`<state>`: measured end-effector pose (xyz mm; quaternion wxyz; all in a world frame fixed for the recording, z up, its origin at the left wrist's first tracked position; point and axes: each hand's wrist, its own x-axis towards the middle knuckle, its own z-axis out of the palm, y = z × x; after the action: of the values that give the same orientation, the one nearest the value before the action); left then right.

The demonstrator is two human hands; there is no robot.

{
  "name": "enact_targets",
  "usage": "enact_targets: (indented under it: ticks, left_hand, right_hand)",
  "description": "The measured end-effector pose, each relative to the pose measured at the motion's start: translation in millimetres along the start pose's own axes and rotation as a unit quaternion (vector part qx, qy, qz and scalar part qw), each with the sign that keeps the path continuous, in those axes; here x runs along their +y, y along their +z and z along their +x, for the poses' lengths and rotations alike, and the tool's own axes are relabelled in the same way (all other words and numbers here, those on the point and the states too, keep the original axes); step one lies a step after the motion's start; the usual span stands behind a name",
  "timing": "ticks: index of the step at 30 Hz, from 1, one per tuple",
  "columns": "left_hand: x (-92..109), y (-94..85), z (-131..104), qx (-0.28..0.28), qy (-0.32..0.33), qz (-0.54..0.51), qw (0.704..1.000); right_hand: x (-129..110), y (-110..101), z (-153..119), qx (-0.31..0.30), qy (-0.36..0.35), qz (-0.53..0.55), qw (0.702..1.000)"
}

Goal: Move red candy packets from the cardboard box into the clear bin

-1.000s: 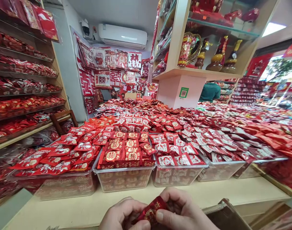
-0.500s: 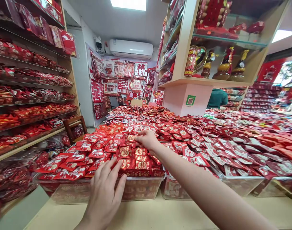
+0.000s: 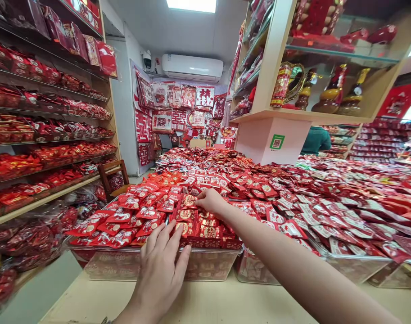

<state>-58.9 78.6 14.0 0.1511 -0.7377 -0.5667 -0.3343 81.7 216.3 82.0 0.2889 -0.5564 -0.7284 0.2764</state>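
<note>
Small red packets with round gold emblems [image 3: 186, 215] lie in rows in a clear plastic bin [image 3: 212, 266] in front of me. My right hand [image 3: 210, 201] reaches over the back of these rows, its fingertips pinched at the edge of a red packet [image 3: 189, 200]. Nearer to me, my left hand [image 3: 164, 258] rests over the bin's front rim with its fingers spread and nothing in it. Its fingertips are beside the front packets. Left of them, red packets with white pictures [image 3: 120, 215] are heaped in the same row of bins.
More filled bins [image 3: 357, 263] stretch to the right along the pale tabletop [image 3: 212, 303]. Stocked shelves [image 3: 50, 112] line the left side, beside a wooden chair [image 3: 114, 177]. A cabinet [image 3: 313, 114] overhangs the table. A person in a green top [image 3: 316, 140] stands behind.
The view has turned slightly, so the scene sits further right. Both hands stay at nearly the same places over the packets.
</note>
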Motion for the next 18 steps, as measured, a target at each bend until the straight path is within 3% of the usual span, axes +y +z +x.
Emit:
enact_targets:
  ticks: [10, 12, 14, 15, 16, 18]
  left_hand:
    - [-0.3, -1.0, 0.6, -0.002, 0.008, 0.008, 1.000]
    - [-1.6, -0.8, -0.6, 0.002, 0.015, 0.002, 1.000]
    - [-3.4, -1.0, -0.9, 0.014, 0.019, -0.016, 1.000]
    - [-4.3, -1.6, -0.6, 0.023, 0.023, -0.030, 0.999]
    - [-5.0, -2.7, 0.1, 0.034, 0.026, -0.046, 0.998]
    - [-5.0, -6.4, 1.8, 0.067, 0.034, -0.080, 0.994]
  right_hand:
    - [-12.7, -11.2, -6.2, 0.041, -0.041, -0.082, 0.995]
    - [-19.2, -17.3, -16.7, 0.074, -0.055, -0.078, 0.993]
    - [-22.9, -24.3, -44.3, 0.079, -0.098, -0.045, 0.991]
    - [-21.9, -26.7, -64.9, 0.048, -0.130, -0.020, 0.990]
    - [-18.2, -27.4, -89.0, -0.023, -0.161, 0.008, 0.987]
    - [-2.5, -22.2, -142.7, -0.285, -0.196, 0.027, 0.938]
